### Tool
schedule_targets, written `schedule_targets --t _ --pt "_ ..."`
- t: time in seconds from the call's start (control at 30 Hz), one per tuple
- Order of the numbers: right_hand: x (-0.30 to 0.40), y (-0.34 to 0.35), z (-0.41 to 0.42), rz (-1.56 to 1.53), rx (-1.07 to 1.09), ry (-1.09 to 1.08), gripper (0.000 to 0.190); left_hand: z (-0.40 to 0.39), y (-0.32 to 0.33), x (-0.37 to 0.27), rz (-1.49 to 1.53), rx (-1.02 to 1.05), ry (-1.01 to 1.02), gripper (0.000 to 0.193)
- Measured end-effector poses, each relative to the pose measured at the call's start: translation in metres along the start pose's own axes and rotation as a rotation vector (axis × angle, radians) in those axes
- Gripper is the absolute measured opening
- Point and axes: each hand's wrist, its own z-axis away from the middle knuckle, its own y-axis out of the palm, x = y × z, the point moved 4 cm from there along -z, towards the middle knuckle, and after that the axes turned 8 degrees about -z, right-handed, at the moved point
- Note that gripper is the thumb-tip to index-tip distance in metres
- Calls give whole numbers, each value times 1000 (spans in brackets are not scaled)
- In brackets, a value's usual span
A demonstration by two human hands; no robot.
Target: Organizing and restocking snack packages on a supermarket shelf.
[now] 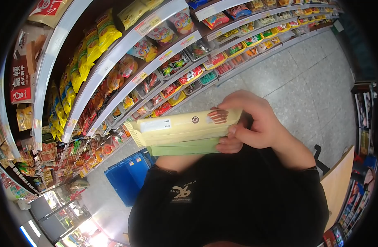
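A pale yellow snack packet point(189, 125) lies across both hands, with a green packet point(185, 146) directly beneath it. The yellow one shows a white label panel and a picture of brown sticks. My right hand point(253, 119) grips its right end, thumb on the lower edge. Largely hidden under the packets, my left hand point(229, 145) seems to support them from below; the fingertips under my right thumb appear to be its own. Shelves point(151, 26) of bagged snacks stand beyond the hands.
Low shelf tiers hold clear and yellow-rimmed bins point(176, 97) of small packets. On the grey tiled floor point(294, 77) at the left is a blue plastic crate point(127, 177). A light wooden board point(338, 185) stands at the right, near further racks point(363, 123). Glass doors point(56, 222) are at lower left.
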Motion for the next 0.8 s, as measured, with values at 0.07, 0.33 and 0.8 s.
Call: schedule_targets --t 0.07,0.33,0.8 --pt "-2 -1 1 -10 -1 21 39 1 -5 -1 5 20 -11 58" --pt "-4 -13 2 93 27 26 46 16 -26 -12 58 -356 -72 51" --pt "27 -16 -39 716 307 -283 74 49 -35 -30 103 -1129 -245 51"
